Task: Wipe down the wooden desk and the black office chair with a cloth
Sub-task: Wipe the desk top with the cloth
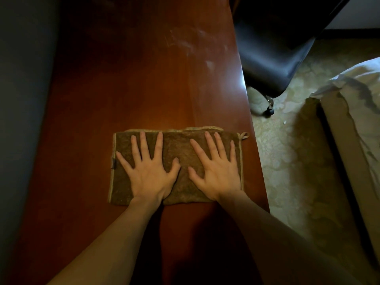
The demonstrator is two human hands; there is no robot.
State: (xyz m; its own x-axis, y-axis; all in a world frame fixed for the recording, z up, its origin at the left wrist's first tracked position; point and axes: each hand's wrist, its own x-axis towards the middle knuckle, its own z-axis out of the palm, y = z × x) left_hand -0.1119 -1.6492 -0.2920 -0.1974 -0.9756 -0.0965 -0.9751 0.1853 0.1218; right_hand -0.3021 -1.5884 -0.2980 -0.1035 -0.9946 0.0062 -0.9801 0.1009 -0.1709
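A person's left hand [151, 171] and right hand [216, 171], fingers spread flat, press side by side on a brown cloth [181, 153] lying near the desk's [144, 79] right edge, the black chair [273, 58] just beyond it.

A bedroom: wooden desk [144, 79], office chair [273, 58], bed [353, 112], patterned carpet [287, 161].

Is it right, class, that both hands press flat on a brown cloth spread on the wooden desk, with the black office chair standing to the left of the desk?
Not quite. The head view shows the black office chair to the right of the wooden desk, not the left. The rest holds: the left hand and right hand press flat on the brown cloth spread on the desk.
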